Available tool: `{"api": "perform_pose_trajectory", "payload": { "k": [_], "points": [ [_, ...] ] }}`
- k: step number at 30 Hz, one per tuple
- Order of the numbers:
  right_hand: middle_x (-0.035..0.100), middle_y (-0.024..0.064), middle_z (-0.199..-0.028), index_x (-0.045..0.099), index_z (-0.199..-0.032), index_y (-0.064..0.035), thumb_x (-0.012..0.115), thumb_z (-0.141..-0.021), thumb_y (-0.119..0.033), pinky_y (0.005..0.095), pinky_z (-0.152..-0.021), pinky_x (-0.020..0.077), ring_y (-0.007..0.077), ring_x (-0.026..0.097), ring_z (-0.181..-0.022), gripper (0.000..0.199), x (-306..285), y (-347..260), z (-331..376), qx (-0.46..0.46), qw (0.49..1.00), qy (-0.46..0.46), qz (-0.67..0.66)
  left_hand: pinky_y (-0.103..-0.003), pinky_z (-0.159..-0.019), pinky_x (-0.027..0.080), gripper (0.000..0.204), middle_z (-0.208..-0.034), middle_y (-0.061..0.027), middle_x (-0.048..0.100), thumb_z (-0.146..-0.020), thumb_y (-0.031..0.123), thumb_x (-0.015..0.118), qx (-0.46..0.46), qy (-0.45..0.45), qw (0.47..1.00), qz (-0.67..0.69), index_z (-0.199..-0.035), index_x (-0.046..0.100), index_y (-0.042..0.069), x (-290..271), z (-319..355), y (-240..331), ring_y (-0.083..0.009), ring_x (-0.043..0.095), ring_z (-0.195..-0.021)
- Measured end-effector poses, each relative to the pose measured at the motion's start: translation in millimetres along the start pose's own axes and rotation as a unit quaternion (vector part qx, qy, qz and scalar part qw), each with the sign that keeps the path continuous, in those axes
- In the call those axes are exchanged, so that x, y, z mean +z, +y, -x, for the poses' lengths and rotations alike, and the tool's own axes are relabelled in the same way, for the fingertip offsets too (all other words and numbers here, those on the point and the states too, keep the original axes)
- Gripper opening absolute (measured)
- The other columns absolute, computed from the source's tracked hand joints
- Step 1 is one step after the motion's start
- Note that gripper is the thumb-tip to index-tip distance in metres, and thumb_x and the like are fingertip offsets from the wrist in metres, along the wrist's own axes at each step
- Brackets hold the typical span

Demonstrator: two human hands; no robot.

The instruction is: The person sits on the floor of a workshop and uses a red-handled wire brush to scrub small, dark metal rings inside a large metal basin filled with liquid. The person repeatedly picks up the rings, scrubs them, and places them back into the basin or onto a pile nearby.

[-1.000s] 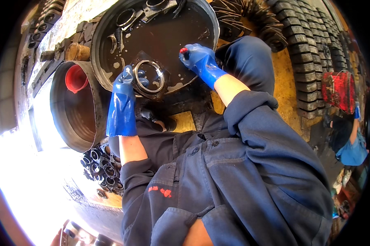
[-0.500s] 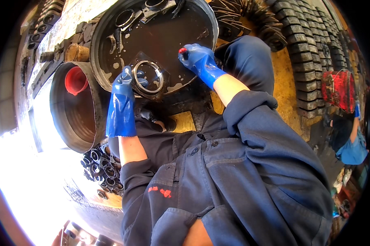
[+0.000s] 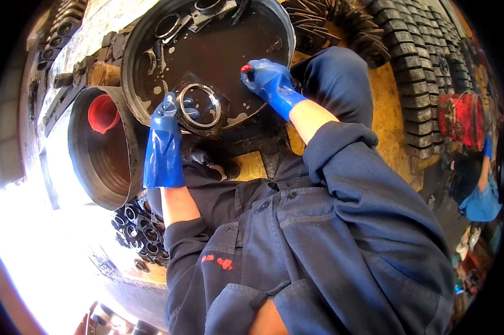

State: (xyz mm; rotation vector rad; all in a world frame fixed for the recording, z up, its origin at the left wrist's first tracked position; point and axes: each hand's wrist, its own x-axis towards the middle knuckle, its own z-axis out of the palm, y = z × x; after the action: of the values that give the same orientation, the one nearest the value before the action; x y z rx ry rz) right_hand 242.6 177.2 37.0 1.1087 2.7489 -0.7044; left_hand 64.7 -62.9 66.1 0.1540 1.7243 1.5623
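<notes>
My left hand (image 3: 165,118), in a long blue rubber glove, grips a dark metal flange with a bright round ring (image 3: 219,113). Its fingers show through the opening. The part is held over the near edge of a wide round tub (image 3: 130,92) of dark liquid. My right hand (image 3: 270,82), gloved alike, is closed around a red-ended handle (image 3: 246,69) above the tub's right side. The rest of that tool is hidden by the fist. More ringed metal parts (image 3: 167,25) lie along the tub's far left.
A second drum (image 3: 133,162) with a red cup (image 3: 104,113) stands at left. Ringed parts (image 3: 146,229) are heaped below it. Stacked dark metal blocks (image 3: 411,72) rise at right, near a red bucket (image 3: 461,121). A person in blue (image 3: 481,201) is at far right.
Almost nothing differs. The view has shifted slightly; both hands keep their holds over the tub. The far-right person's arm has moved a little.
</notes>
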Motion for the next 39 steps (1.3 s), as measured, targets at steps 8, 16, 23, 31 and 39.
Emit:
{"api": "perform_pose_trajectory", "payload": {
  "k": [8,16,23,31,39],
  "points": [
    [0.075,0.0068,-0.114,0.073,-0.115,-0.0181,0.058,-0.095,-0.047,0.041,-0.091,0.0582,0.0272,0.071,-0.108,0.038,-2.6,-0.5,-2.4,0.007,1.0,-0.021,-0.002,-0.04,-0.063,0.058,0.049,-0.093,-0.014,0.074,-0.104,0.045,0.056,-0.015,0.016,1.0,-0.013,-0.112,0.069,-0.001,7.0,3.7,6.2,-0.0251,0.069,-0.066],
    [0.074,0.0104,-0.112,0.073,-0.111,-0.0157,0.057,-0.095,-0.045,0.0426,-0.09,0.0571,0.0307,0.07,-0.107,0.037,-1.8,0.4,0.5,0.0,1.0,-0.002,-0.017,-0.041,-0.067,0.057,0.05,-0.094,-0.0132,0.074,-0.105,0.046,0.053,-0.028,0.018,0.999,-0.016,-0.113,0.069,-0.001,2.6,-1.0,3.2,-0.0248,0.069,-0.07],
    [0.074,0.0133,-0.112,0.073,-0.108,-0.0134,0.055,-0.097,-0.044,0.0431,-0.09,0.0559,0.0335,0.07,-0.106,0.038,-4.3,0.0,3.5,-0.003,1.0,0.008,-0.023,-0.04,-0.068,0.058,0.053,-0.092,-0.0129,0.074,-0.105,0.049,0.052,-0.031,0.009,0.999,-0.001,-0.116,0.068,-0.001,-0.6,-2.0,0.5,-0.0251,0.068,-0.07],
    [0.075,0.007,-0.113,0.073,-0.114,-0.0187,0.059,-0.094,-0.047,0.041,-0.09,0.0582,0.0275,0.072,-0.107,0.037,-4.5,-0.7,0.9,0.012,1.0,-0.009,-0.004,-0.04,-0.069,0.058,0.052,-0.087,-0.0126,0.074,-0.105,0.048,0.052,-0.057,0.043,0.997,-0.025,-0.116,0.068,0.0,4.2,3.6,5.1,-0.025,0.069,-0.069],
    [0.075,0.0068,-0.111,0.074,-0.113,-0.0187,0.059,-0.094,-0.046,0.0409,-0.09,0.0581,0.0279,0.072,-0.106,0.036,-6.6,-2.4,1.4,0.016,1.0,-0.016,-0.008,-0.04,-0.069,0.058,0.051,-0.087,-0.0127,0.074,-0.105,0.048,0.052,-0.037,0.021,0.999,-0.003,-0.115,0.068,0.0,0.8,0.0,2.9,-0.0246,0.069,-0.069]
  ]
}}
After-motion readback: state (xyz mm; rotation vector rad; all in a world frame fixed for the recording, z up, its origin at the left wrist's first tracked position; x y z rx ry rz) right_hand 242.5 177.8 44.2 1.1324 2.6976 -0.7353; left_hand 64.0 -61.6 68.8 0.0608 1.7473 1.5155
